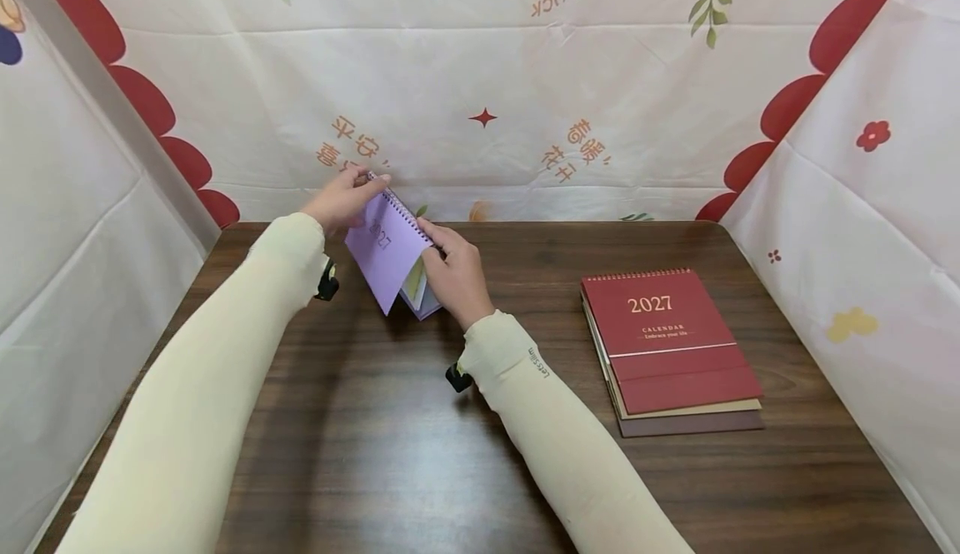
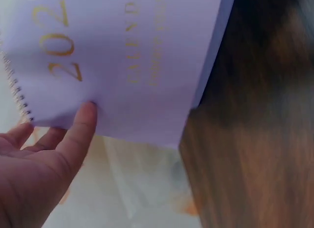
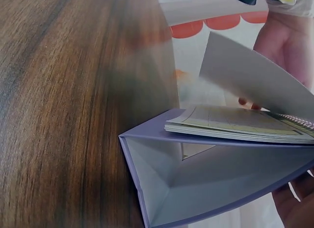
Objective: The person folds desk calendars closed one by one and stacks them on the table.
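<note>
In the head view, both hands hold a purple spiral-bound desk calendar [image 1: 378, 246] marked 2027, tilted near the table's back edge. My left hand [image 1: 342, 200] is at its left end by the coil, the thumb laid on the front cover [image 2: 113, 56] and fingers at the edge in the left wrist view. My right hand [image 1: 459, 277] grips the other end of the binding. From the right wrist view, the lifted cover [image 3: 245, 73] stands away from the pages [image 3: 230, 122], above the hollow triangular stand [image 3: 196, 188].
A red 2027 desk calendar [image 1: 675, 379] lies on the right of the brown wooden table [image 1: 390, 454]. Printed cloth walls [image 1: 480, 62] rise behind the table and at both sides. A small black device [image 1: 327, 279] sits at each wrist.
</note>
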`<state>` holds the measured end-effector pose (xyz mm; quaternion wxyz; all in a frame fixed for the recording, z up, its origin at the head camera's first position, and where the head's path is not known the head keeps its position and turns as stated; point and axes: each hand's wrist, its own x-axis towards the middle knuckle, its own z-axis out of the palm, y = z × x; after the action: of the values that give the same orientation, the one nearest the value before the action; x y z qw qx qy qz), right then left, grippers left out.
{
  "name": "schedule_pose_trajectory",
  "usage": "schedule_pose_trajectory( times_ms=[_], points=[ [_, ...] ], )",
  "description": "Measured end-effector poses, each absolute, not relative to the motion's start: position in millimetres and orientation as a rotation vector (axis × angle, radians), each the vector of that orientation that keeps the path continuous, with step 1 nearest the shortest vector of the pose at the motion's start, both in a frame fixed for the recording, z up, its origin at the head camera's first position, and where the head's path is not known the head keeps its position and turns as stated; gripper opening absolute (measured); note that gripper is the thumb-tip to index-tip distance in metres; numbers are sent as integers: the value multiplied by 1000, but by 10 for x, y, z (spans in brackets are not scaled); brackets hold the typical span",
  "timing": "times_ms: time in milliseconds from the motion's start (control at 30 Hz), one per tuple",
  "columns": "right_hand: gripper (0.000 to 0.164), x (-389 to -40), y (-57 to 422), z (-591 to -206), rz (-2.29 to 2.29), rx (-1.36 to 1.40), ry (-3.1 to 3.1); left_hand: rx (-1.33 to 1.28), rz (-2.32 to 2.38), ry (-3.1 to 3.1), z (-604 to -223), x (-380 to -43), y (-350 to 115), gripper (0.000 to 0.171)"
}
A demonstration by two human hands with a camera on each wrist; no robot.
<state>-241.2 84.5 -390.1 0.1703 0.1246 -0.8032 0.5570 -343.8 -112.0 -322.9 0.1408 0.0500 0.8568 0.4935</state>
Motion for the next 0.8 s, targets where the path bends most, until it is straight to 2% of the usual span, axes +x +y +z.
schedule_pose_trajectory(
  times_ms=[200, 367, 800],
  points=[
    [48, -2422, 852, -3918, 1608, 351, -2290, 91, 1594, 2428, -3400, -3470, -1022, 83],
    [43, -2436, 849, -3918, 1558, 370, -2304, 15, 1752, 2394, -3498, -3487, -962, 77],
    [43, -2449, 823, -3959, 1470, 415, -2327, -25, 1719, 2432, -3544, -3469, -943, 76]
  ],
)
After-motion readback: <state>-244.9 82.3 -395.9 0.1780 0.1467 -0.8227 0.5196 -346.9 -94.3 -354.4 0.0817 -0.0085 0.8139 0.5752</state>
